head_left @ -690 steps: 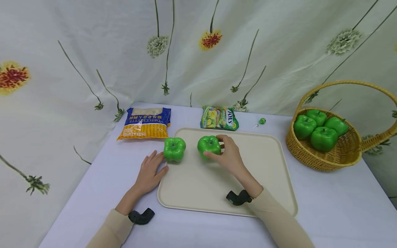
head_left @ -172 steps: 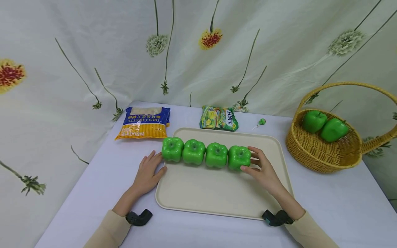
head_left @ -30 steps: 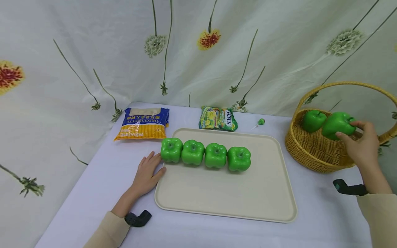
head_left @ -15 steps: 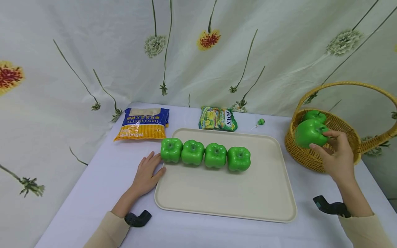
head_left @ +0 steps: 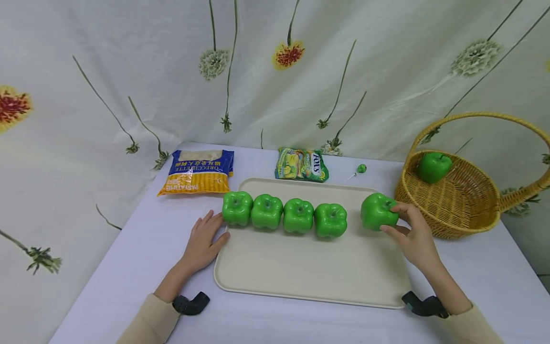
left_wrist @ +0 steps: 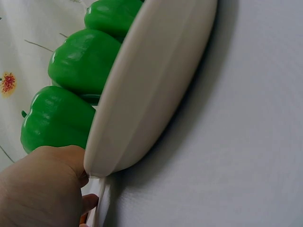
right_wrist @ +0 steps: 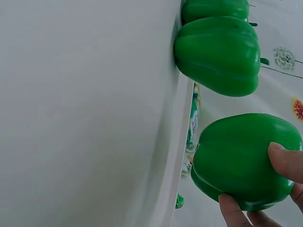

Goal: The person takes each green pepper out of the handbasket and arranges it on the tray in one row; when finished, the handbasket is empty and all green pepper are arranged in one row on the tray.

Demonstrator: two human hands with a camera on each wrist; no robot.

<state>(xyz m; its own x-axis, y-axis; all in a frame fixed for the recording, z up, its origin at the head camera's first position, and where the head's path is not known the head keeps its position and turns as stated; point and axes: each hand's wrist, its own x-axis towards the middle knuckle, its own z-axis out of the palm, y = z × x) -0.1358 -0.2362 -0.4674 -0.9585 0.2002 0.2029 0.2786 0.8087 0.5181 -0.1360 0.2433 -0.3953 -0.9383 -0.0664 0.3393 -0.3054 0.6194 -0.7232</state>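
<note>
My right hand (head_left: 414,236) grips a glossy green bell pepper (head_left: 378,211) between thumb and fingertips over the right part of the beige tray (head_left: 309,272). In the right wrist view this held pepper (right_wrist: 241,161) appears apart from the tray surface, tilted with its stem toward the palm. Several green bell peppers stand in a row along the tray's back half; the rightmost one (head_left: 331,220) is nearest the held pepper. My left hand (head_left: 204,241) rests at the tray's left edge, fingers extended, fingertips right at the leftmost pepper (head_left: 237,208).
A wicker basket (head_left: 451,224) with a tall handle stands at the right, with one green pepper (head_left: 434,167) inside. Behind the tray lie a blue and orange pasta bag (head_left: 198,172), a green candy bag (head_left: 302,165) and a green lollipop (head_left: 361,168). A floral cloth hangs behind the table.
My right hand has carried the pepper leftward out of the basket to above the tray, leaving one pepper in the basket. Over the longer span the tray's row grew. My left hand stays put.
</note>
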